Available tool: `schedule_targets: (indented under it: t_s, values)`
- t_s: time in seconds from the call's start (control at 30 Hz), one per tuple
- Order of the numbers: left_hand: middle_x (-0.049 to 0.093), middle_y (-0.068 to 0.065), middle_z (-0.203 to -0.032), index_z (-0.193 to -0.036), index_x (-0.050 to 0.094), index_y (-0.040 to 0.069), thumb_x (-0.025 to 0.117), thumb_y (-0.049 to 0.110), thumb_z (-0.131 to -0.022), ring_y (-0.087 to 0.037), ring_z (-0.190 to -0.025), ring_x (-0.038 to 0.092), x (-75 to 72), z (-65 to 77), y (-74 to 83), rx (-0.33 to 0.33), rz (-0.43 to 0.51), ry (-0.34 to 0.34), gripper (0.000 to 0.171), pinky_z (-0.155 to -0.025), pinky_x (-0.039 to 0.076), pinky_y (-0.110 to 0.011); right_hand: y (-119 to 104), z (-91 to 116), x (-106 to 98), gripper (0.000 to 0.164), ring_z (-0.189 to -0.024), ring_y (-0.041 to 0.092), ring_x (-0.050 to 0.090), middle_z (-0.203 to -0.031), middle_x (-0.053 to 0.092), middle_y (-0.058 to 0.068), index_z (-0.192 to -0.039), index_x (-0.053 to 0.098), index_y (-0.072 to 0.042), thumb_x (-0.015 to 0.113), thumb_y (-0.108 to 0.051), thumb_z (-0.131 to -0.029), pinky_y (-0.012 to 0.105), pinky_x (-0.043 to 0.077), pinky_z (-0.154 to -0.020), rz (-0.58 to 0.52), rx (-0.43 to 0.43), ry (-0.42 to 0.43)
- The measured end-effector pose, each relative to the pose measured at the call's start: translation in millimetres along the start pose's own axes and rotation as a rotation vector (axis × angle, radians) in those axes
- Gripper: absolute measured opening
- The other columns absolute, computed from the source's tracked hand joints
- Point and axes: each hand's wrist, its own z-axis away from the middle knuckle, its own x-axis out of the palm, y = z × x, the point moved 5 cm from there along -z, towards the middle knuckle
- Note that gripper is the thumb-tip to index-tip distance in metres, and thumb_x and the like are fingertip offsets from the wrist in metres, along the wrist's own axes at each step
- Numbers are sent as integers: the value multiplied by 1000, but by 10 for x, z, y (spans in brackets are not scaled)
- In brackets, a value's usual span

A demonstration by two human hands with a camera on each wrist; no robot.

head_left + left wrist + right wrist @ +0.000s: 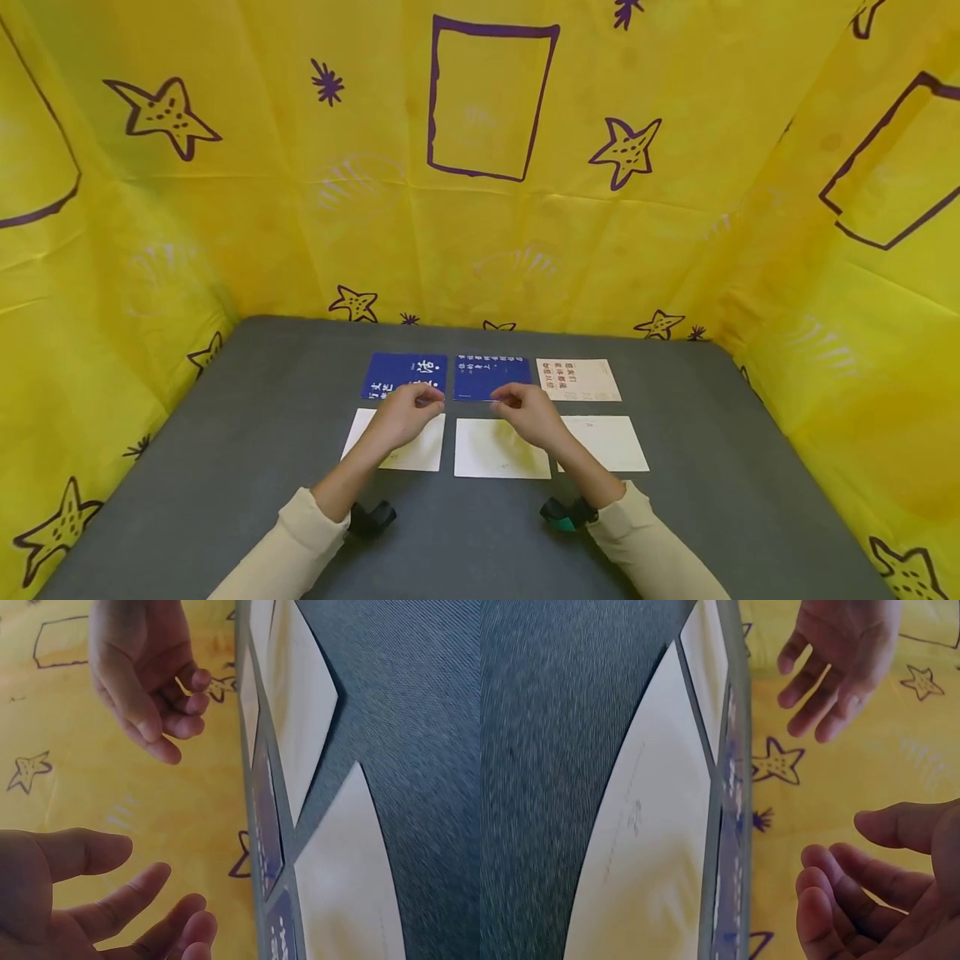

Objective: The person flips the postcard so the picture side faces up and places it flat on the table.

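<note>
Both hands hover above two rows of cards, holding nothing. My left hand point(406, 414) has loosely bent fingers over the left blue card point(386, 373) and the left white card point(423, 446). My right hand point(531, 414), also loosely curled, hangs above the middle blue card point(480, 382) and the middle white card point(487, 450). A cream card with brown writing point(592, 379) lies at the back right, in front of it the right white card point(611, 442). In the left wrist view, a gap separates the left fingers point(124, 896) from the right hand.
The cards lie flat on a grey table point(225, 467). Yellow cloth point(480, 233) with purple starfish drawings surrounds its back and sides. A dark strap point(372, 518) sits at the left wrist, another dark strap point(566, 514) at the right.
</note>
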Motion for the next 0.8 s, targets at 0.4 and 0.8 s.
schedule_targets:
  t_s: [0.4,0.8]
  values:
    - [71,-16,-110,-109,69,2,61,17,-92,-32,-100,66,-179,118,-250,-6,-77,20,24,-86,50,-47,-240,33,284,22,-70,11,58,-82,72,7,-103,72,1,67,-16,-89,24,46,-61,77,-64,-106]
    - [67,-24,-117,-111,69,2,60,22,-93,-40,-106,63,-421,191,-505,-51,-189,22,29,-90,46,-54,-347,87,578,23,-70,10,58,-82,71,7,-105,72,0,67,-16,-88,22,44,-59,145,-123,-174]
